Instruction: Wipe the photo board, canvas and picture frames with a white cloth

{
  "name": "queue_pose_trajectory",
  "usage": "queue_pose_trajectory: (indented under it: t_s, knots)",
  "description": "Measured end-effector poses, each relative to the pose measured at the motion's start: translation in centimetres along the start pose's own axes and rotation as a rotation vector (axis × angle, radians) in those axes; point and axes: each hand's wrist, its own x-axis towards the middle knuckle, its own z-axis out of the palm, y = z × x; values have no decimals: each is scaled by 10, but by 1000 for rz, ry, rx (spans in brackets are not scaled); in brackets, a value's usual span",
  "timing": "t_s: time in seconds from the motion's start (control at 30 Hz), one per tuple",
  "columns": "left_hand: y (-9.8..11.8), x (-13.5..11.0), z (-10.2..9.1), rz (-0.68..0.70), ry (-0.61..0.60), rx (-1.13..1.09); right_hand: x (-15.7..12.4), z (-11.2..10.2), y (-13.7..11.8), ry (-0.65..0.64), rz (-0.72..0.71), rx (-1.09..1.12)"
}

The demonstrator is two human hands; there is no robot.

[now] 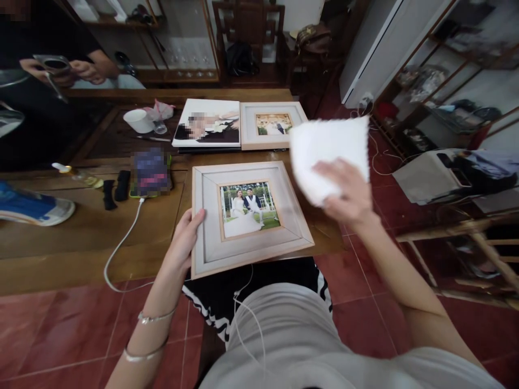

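A pale wooden picture frame (pixel 247 216) with a wedding photo rests tilted over my lap and the edge of a low wooden table (pixel 81 237). My left hand (pixel 184 240) grips the frame's left edge, thumb on its front. Held up to the right of the frame, my right hand (pixel 348 194) is closed on a white cloth (pixel 328 146), which hangs in the air clear of the frame's upper right corner.
On the table behind lie a second framed photo (pixel 272 125), a large photo print (pixel 207 123), a white cup (pixel 138 120), a phone (pixel 151 173) on a white cable and a blue shoe (pixel 32 206). Another person's hands (pixel 87 70) hold a phone at top left. Shelves stand right.
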Motion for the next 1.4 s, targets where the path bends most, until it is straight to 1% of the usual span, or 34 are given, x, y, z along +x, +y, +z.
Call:
queue_pose_trajectory:
  t_s: [0.03,0.07,0.1,0.13,0.2,0.27,0.37,0.47,0.57,0.63,0.7,0.77,0.83,0.87,0.93,1.03,1.07,1.1,1.13,1.2,1.27,1.3,1.33,1.4]
  knots:
    - [0,4,0,5,-11,17,-5,13,-8,-163,-35,74]
    - [1,7,0,11,-21,35,-9,24,-17,-292,-82,109]
    - [2,11,0,16,-32,53,-12,34,-25,-370,-104,95]
    - [2,14,0,22,-44,69,-14,42,-32,-422,-117,54]
    - [4,20,0,35,-65,102,-16,50,-42,-459,-102,-76]
    - [6,24,0,56,-74,140,-15,51,-47,-478,-72,-176]
    - [7,28,1,98,-75,199,-13,51,-48,-490,-38,-204]
    - [7,28,2,140,-65,238,-14,55,-46,-454,7,-180]
    - [5,27,3,191,-37,271,-18,61,-39,-361,39,-122]
    - [4,26,5,227,-32,286,-19,63,-30,-270,51,-85]
    - [4,25,6,263,-37,301,-16,60,-19,-140,48,-77]
    - [5,25,7,314,-46,335,-10,54,-9,-3,35,-105]
    - [6,25,8,393,-48,423,-2,46,-3,78,33,-156]
    - [7,25,8,439,-44,490,2,44,-1,79,36,-179]
    - [7,26,9,528,-41,638,6,43,2,8,32,-195]
    - [5,30,11,651,-38,782,4,54,6,-158,21,-139]
    - [3,32,13,704,-35,801,1,59,9,-181,31,-113]
    - [2,33,14,769,-32,813,-1,63,11,-172,55,-89]
    - [0,35,16,839,-41,827,-4,66,15,-136,92,-67]
    - [-4,37,18,966,-94,864,-6,68,21,-11,187,-59]
    - [-6,37,20,1033,-166,912,-4,65,27,122,263,-111]
    - [-6,37,20,1047,-197,927,-1,64,29,175,266,-149]
    - [-6,37,21,1054,-225,934,3,63,30,211,239,-185]
    - [-4,36,21,1055,-281,934,11,64,31,227,134,-221]
